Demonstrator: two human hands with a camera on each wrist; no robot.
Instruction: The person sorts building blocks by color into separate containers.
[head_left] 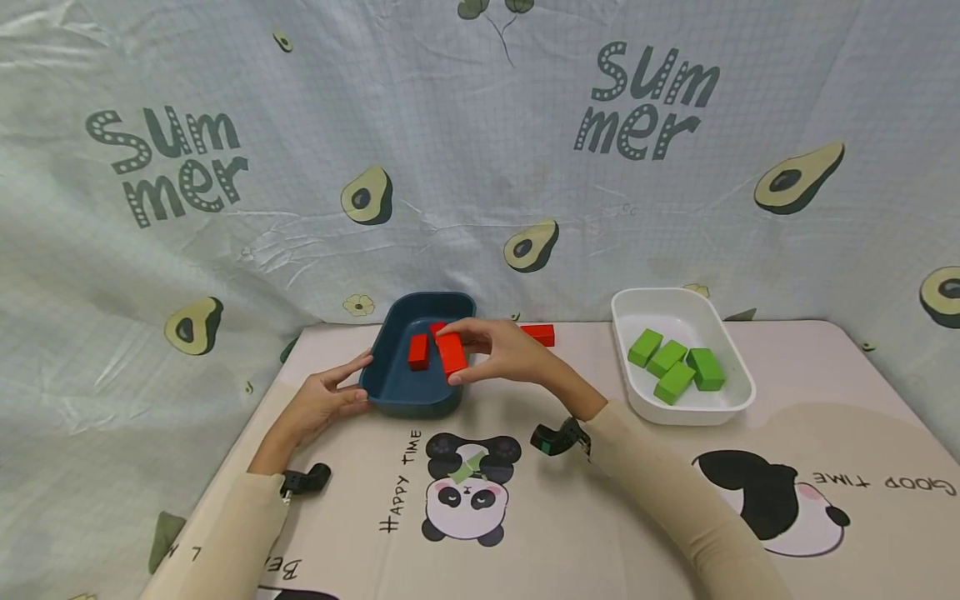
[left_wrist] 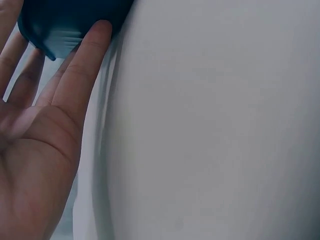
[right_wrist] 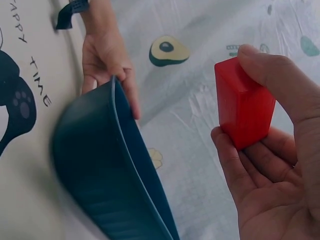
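A red block (head_left: 452, 357) is pinched between the thumb and fingers of my right hand (head_left: 506, 354), above the right part of a dark blue bin (head_left: 408, 409). In the right wrist view the red block (right_wrist: 243, 105) is upright, thumb on top and fingers beneath. Inside the bin lie another red block (head_left: 417, 352) and one more, partly hidden behind the held one. My left hand (head_left: 318, 404) touches the bin's left side with its fingers extended. The left wrist view shows these fingers (left_wrist: 82, 65) nearly straight against the bin's wall (left_wrist: 65, 42).
A further red block (head_left: 538, 335) lies on the table near the back edge, behind my right hand. To the right stands a white bin (head_left: 693, 414) holding several green blocks (head_left: 674, 382). A printed cloth (head_left: 450, 125) hangs behind the table.
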